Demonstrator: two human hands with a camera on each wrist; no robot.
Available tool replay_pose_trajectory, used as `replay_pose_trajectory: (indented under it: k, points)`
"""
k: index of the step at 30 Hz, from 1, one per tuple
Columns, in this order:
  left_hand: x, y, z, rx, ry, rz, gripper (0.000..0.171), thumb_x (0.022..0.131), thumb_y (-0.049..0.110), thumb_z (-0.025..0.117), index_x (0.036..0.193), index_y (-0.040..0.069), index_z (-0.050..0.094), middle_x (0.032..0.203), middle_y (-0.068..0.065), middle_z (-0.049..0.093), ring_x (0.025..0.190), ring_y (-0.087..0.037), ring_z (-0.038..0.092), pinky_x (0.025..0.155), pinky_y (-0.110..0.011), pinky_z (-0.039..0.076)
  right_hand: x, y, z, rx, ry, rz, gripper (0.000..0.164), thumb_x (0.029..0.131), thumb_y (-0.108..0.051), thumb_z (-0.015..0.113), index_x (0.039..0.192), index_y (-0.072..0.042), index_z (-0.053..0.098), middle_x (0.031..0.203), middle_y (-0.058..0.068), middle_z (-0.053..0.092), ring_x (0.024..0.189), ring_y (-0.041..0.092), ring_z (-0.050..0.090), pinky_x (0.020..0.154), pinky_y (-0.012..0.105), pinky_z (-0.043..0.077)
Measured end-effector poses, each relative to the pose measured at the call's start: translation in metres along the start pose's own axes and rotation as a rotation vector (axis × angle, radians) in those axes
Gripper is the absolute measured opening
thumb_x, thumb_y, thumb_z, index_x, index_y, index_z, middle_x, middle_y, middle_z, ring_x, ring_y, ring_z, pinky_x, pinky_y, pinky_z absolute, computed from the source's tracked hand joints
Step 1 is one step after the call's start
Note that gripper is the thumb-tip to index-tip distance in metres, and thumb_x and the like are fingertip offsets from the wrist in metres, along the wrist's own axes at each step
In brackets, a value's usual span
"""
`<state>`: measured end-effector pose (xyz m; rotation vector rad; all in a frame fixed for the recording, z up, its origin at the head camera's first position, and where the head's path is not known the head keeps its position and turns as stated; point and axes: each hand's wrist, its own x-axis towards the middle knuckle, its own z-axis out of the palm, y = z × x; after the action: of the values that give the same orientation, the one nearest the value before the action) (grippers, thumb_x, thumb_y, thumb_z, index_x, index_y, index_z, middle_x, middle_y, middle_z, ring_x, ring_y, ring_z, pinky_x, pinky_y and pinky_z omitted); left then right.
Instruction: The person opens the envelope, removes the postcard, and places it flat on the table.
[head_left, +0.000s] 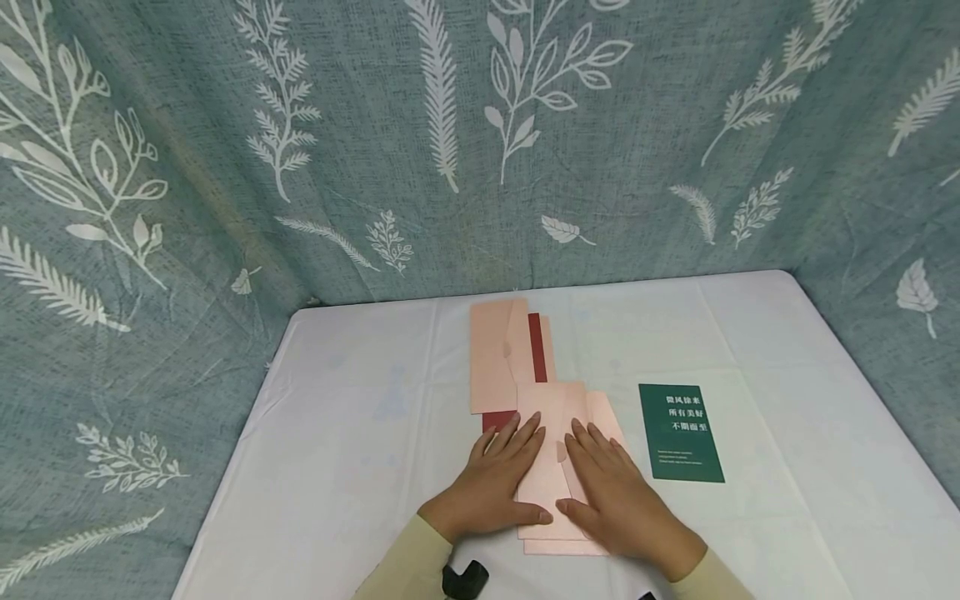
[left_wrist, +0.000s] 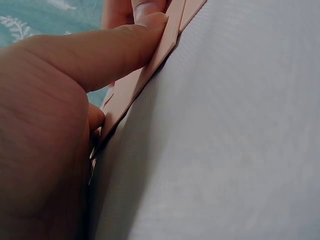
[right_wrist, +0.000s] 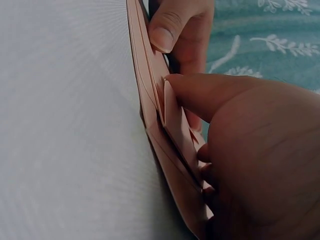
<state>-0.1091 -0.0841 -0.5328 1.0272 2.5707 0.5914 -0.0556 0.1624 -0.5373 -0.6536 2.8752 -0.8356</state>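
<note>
A pale pink envelope (head_left: 551,402) with a side flap lies near the front of the table, over another pink envelope (head_left: 558,547) that shows below its lower edge. My left hand (head_left: 498,483) rests on its left part, fingers straight and thumb lying across the paper. On the right, my right hand (head_left: 611,492) presses the flap side with extended fingers. Both thumbs point at each other over the envelope. In the right wrist view, the right thumb touches the edge of a slightly raised pink flap (right_wrist: 176,117). The left wrist view shows the left thumb flat on the pink paper (left_wrist: 131,82).
Behind the hands lies another pink envelope (head_left: 491,358), with dark red paper (head_left: 537,346) showing beside and below it. To the right is a green card (head_left: 678,450) with white writing. The white-covered table (head_left: 360,433) meets a blue-green leaf-patterned curtain (head_left: 465,233).
</note>
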Motion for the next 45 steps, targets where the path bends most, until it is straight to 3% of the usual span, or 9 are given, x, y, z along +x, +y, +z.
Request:
replay_pose_trajectory:
  k: [25,30,45]
  points:
    - [-0.002,-0.002,0.001,-0.008,-0.005,0.006,0.112,0.094,0.068,0.072,0.175,0.012,0.02,0.182,0.003,0.003,0.166,-0.023,-0.005,0.127,-0.061,0.004,-0.002,0.0,-0.003,0.107,0.012,0.019,0.08,0.102,-0.028,0.073,0.166,0.004,0.038,0.175,0.02,0.027,0.162,0.041,0.02,0.127,0.063,0.016]
    - [-0.003,-0.003,0.001,-0.017,-0.006,0.009,0.112,0.094,0.068,0.073,0.175,0.012,0.019,0.182,0.003,0.004,0.166,-0.023,-0.005,0.127,-0.061,0.004,-0.004,0.0,-0.004,0.181,0.019,0.046,0.082,0.101,-0.025,0.073,0.168,0.002,0.034,0.176,0.018,0.025,0.161,0.041,0.022,0.127,0.062,0.015]
    - [-0.003,-0.001,-0.001,-0.045,-0.01,0.004,0.113,0.094,0.066,0.075,0.175,0.012,0.02,0.182,0.003,0.004,0.166,-0.023,-0.005,0.128,-0.061,0.002,-0.004,0.005,-0.01,0.275,0.105,0.031,0.079,0.103,-0.013,0.072,0.17,0.001,0.031,0.174,0.016,0.033,0.156,0.04,0.035,0.121,0.058,0.03]
